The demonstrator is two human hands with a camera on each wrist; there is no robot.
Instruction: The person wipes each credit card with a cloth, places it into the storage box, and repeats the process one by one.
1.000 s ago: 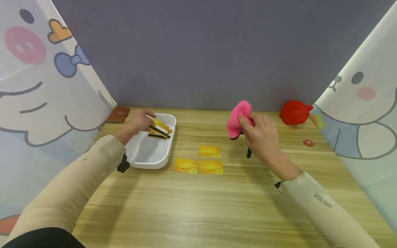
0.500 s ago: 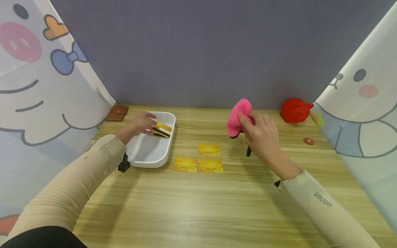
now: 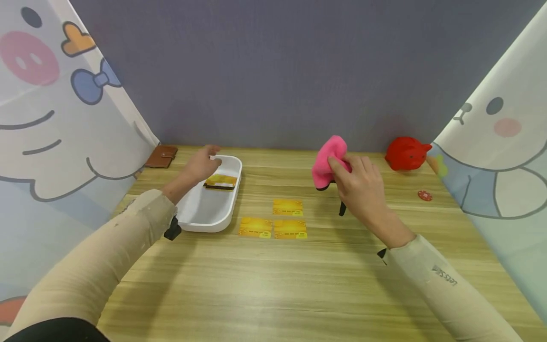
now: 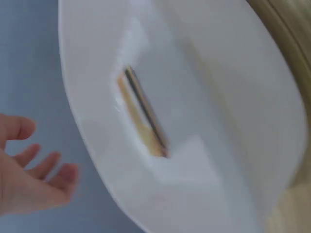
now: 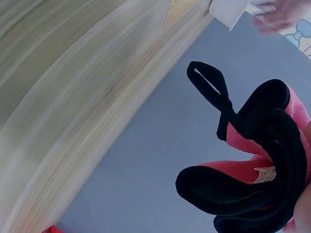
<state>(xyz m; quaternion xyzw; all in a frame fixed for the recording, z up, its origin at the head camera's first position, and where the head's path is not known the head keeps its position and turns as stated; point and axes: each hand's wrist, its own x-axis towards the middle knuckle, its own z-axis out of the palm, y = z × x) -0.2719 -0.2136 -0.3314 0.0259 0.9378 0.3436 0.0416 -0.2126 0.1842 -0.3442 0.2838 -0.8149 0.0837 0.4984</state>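
Observation:
My left hand (image 3: 200,165) hovers over the far left side of a white tray (image 3: 209,228), fingers loosely bent and holding nothing. Inside the tray lie yellow cards (image 3: 220,182) with a black stripe; their number is unclear. The left wrist view shows the hand (image 4: 39,179) apart from the blurred cards (image 4: 141,114). Above the table on the right, my right hand (image 3: 362,185) pinches a bunched pink cloth (image 3: 326,164). Seen from the right wrist, the cloth has thick black edging (image 5: 214,189), a small label and a black hanging loop (image 5: 209,85).
Three yellow cards (image 3: 288,229) lie face up on the wooden table, right of the tray. A brown wallet (image 3: 161,156) sits behind at the left. At the far right are a red piggy bank (image 3: 407,154) and a red chip (image 3: 425,195). A grey wall rises behind.
My left hand has let go of a yellow card, which now lies flat with the others in the tray, and has risen away toward the back. The right hand and pink cloth stay put.

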